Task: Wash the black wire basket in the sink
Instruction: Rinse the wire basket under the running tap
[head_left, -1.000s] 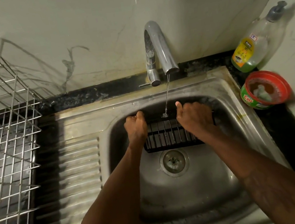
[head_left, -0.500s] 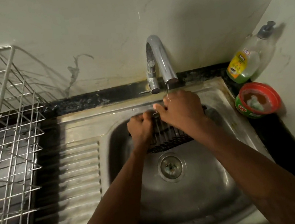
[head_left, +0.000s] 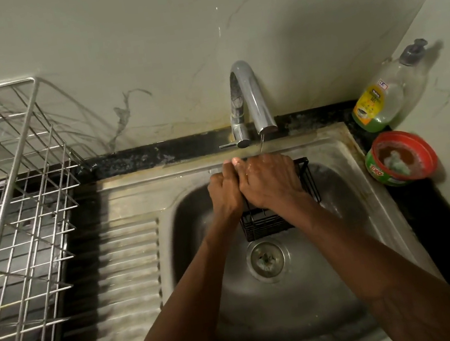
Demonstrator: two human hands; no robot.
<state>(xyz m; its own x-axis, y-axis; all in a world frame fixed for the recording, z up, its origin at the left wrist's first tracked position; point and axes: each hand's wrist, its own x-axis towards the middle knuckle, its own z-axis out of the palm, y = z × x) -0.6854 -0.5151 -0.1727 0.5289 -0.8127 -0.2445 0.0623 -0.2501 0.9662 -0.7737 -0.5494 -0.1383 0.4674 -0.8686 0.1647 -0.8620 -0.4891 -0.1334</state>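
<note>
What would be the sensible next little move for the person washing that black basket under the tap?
Probably tilt the black wire basket so its lower end meets the water. Both the left hand and right hand grip its upper part beneath the faucet, where only a thin stream falls onto the right hand.

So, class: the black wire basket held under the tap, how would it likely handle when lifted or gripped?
The black wire basket is thin open wire, so probably light and fairly stiff. Water from the tap runs over it, so it may feel slippery. Both the left hand and right hand grip it, suggesting it twists easily.
</note>
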